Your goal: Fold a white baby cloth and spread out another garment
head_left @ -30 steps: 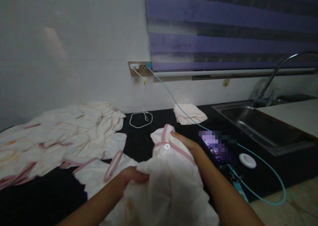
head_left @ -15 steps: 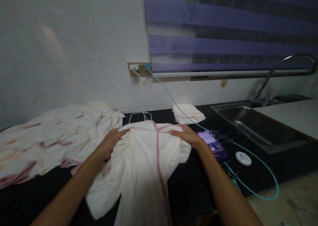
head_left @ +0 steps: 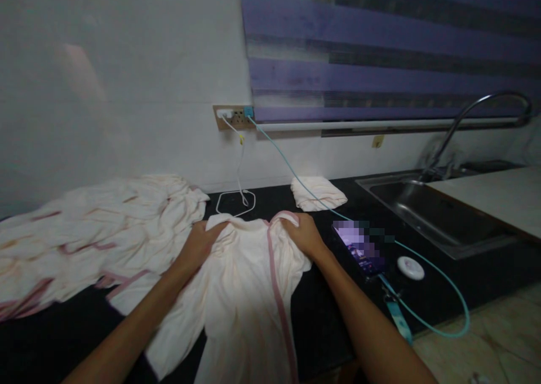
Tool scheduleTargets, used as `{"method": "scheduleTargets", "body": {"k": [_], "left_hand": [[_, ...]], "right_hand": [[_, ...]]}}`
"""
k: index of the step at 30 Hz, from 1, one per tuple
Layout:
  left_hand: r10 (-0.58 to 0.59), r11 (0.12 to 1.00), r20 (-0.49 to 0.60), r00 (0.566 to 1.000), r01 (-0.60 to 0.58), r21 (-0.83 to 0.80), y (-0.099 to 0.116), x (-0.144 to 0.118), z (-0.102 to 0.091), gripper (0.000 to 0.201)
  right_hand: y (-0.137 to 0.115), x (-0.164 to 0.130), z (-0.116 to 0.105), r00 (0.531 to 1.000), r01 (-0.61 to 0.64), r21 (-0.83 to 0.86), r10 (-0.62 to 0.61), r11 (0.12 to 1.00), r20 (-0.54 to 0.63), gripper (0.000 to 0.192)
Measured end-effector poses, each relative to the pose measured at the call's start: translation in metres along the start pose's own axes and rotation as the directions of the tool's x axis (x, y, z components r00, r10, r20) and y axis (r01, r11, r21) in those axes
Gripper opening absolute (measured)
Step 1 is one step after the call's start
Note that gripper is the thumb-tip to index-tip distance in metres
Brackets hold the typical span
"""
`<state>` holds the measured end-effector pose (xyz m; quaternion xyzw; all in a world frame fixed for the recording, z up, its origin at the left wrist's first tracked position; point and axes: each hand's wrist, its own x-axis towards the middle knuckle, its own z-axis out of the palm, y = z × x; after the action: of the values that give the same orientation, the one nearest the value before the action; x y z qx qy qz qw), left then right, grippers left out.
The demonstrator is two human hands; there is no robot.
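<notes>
A cream garment (head_left: 245,271) with pink piping, seemingly a robe or pajama top, hangs from both hands over the dark counter's front edge. My left hand (head_left: 203,240) grips its upper edge on the left, fingers hidden in the folds. On the right, my right hand (head_left: 303,235) pinches the same edge close to the pink trim. The cloth between the hands sags slightly. Crumpled cream cloth (head_left: 105,220) with pink edging spreads over the counter to the left. Behind my right hand lies a folded cream cloth (head_left: 318,193) by the wall.
A phone (head_left: 361,249) with a teal cable (head_left: 281,153) lies right of my right arm. Beside it is a round white case (head_left: 411,268). A steel sink (head_left: 439,220) with a curved faucet (head_left: 459,122) stands farther right. A white cable (head_left: 240,167) hangs from the wall socket (head_left: 236,117).
My hands have moved closer together, the right one shifting left along the garment's edge. The held edge sits slightly lower, and more of the white cable shows behind it.
</notes>
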<state>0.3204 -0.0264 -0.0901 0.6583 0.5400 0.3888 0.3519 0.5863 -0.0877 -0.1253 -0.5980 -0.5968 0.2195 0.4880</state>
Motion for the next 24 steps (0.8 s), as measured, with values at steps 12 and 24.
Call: {"method": "scheduleTargets", "body": {"k": [12,24], "left_hand": [[0.679,0.631,0.100,0.727,-0.648,0.427,-0.009,-0.017,0.026,0.052],[0.481,0.453,0.544,0.687,-0.726,0.517,-0.045,-0.046,0.065,0.050]], "right_hand": [[0.012,0.006,0.001,0.977,0.002,-0.094,-0.022,0.996,-0.213,0.028],[0.008,0.007,0.004,0.997,-0.071,0.214,0.065,0.974,0.032,0.038]]}}
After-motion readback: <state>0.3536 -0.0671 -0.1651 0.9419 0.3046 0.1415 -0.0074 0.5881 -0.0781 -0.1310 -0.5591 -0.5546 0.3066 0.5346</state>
